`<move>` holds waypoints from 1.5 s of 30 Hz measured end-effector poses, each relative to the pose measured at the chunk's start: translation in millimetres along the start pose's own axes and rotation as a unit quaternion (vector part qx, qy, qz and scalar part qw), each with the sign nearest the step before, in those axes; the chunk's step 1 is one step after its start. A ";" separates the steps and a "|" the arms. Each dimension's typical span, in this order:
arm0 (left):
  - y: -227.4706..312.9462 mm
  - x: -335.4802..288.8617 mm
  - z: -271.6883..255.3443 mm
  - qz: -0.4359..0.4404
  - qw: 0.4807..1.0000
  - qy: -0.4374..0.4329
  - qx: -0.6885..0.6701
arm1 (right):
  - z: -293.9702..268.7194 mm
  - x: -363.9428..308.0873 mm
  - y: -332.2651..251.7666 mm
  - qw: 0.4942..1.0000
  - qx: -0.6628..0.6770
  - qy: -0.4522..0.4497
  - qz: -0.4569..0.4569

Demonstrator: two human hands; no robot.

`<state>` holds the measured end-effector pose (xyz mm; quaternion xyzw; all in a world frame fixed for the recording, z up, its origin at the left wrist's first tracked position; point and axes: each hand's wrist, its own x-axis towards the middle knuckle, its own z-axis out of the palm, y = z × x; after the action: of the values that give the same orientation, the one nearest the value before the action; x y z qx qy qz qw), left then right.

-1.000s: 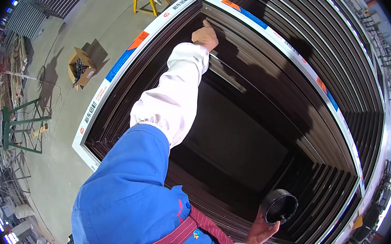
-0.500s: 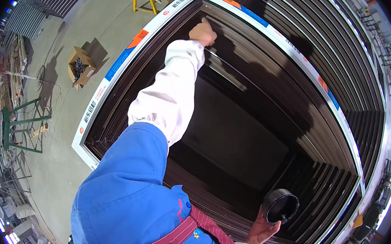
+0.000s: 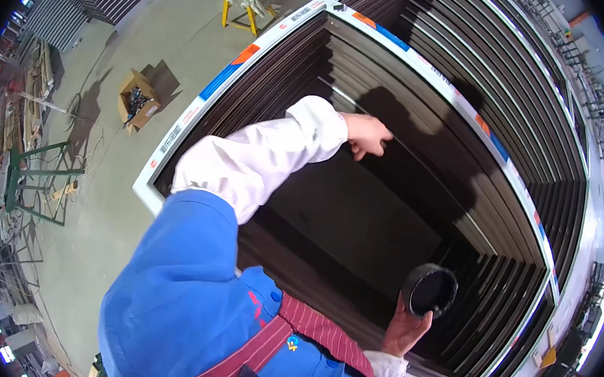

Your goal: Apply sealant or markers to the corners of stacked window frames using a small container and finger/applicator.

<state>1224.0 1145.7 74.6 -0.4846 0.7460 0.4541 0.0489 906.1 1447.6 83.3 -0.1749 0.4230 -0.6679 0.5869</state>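
My left hand (image 3: pixel 368 135) reaches across a stack of dark brown rectangular frames, above the opening. Its fingers are curled and drawn together; whether something small is in them I cannot make out. My right hand (image 3: pixel 405 331) holds a round black cup (image 3: pixel 431 292) from below at the lower right of the opening. The cup's mouth faces me, and its dark inside is hard to read. White film (image 3: pixel 204 98) with blue and orange patches covers the edge of the topmost frame (image 3: pixel 427 69).
Another stack of dark frames (image 3: pixel 466 41) stands right behind. On the floor to the left are an open cardboard box (image 3: pixel 137 99) with small dark parts, a green metal stand (image 3: pixel 38 178) and a yellow-legged stool (image 3: pixel 243 4) with a wrapped top.
My left hand has moved from the far left corner of the frame toward the right and nearer. The cup in my right hand has shifted slightly up and left. The view has shifted a little.
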 end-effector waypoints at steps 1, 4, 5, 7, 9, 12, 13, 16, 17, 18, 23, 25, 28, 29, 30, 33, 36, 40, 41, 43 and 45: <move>20.3 -35.8 7.2 0.007 0.999 -0.039 -0.010 | -2.5 -1.3 0.2 1.000 0.011 -0.011 0.007; 42.2 -123.0 24.2 0.016 0.999 -0.028 -0.006 | -7.4 -4.4 -1.8 0.999 0.017 -0.027 0.039; 40.9 -154.1 26.2 0.005 0.998 0.007 -0.064 | -5.2 -3.3 -1.4 0.998 0.023 -0.027 0.044; 25.0 -213.0 33.1 0.027 0.959 0.134 -0.247 | -1.4 -3.0 -0.2 0.997 0.012 -0.035 0.064; 14.0 -273.6 41.6 -0.015 0.904 0.273 -0.330 | 3.8 0.1 0.8 0.995 0.016 -0.055 0.076; -33.5 -368.6 73.9 -0.077 0.817 0.459 -0.341 | 10.6 -10.5 -0.4 0.990 0.016 -0.124 0.069; -44.4 -397.5 90.3 -0.080 0.785 0.485 -0.377 | 3.0 -8.5 2.4 0.991 0.023 -0.108 0.079; -74.8 -461.5 140.7 -0.092 0.723 0.538 -0.423 | 14.7 -16.9 7.7 0.990 0.010 -0.111 0.087; -85.1 -478.0 160.4 -0.115 0.700 0.550 -0.440 | 15.5 -18.0 11.8 0.990 0.014 -0.100 0.102; -95.2 -492.3 177.7 -0.136 0.677 0.561 -0.457 | 21.1 -21.5 16.4 0.989 0.011 -0.105 0.107; -127.9 -549.7 231.4 -0.181 0.603 0.587 -0.509 | 70.0 -59.7 31.4 0.980 -0.012 -0.150 0.129; -148.6 -567.8 232.7 -0.173 0.606 0.585 -0.511 | 99.7 -81.3 40.6 0.980 -0.023 -0.148 0.129; -173.6 -597.8 222.6 -0.176 0.639 0.572 -0.483 | 138.1 -102.3 64.6 0.978 -0.021 -0.154 0.136; -181.1 -606.7 213.1 -0.164 0.649 0.564 -0.484 | 149.7 -110.7 72.2 0.974 -0.017 -0.164 0.154; -187.1 -615.5 199.7 -0.147 0.688 0.540 -0.462 | 163.6 -119.5 81.8 0.973 -0.012 -0.159 0.167; -192.9 -617.6 142.0 -0.095 0.762 0.484 -0.419 | 203.6 -139.5 113.8 0.972 0.015 -0.147 0.181; -190.0 -591.2 80.0 -0.005 0.876 0.335 -0.346 | 241.9 -156.0 144.5 0.975 0.033 -0.139 0.171; -150.7 -542.4 22.6 0.079 0.935 0.212 -0.275 | 290.5 -179.7 178.1 0.980 0.028 -0.139 0.143; -143.8 -531.9 14.2 0.107 0.949 0.173 -0.241 | 303.0 -183.1 185.1 0.981 0.022 -0.127 0.147; -134.3 -515.1 -3.6 0.138 0.961 0.124 -0.207 | 323.6 -191.6 192.7 0.984 0.012 -0.119 0.135; -136.3 -506.8 -25.3 0.209 0.963 0.087 -0.148 | 336.6 -191.3 207.1 0.986 0.003 -0.113 0.125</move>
<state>1604.2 1455.2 263.5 -0.3573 0.7568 0.5152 -0.1848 1331.4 1514.4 169.6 -0.1932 0.3706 -0.5661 0.7105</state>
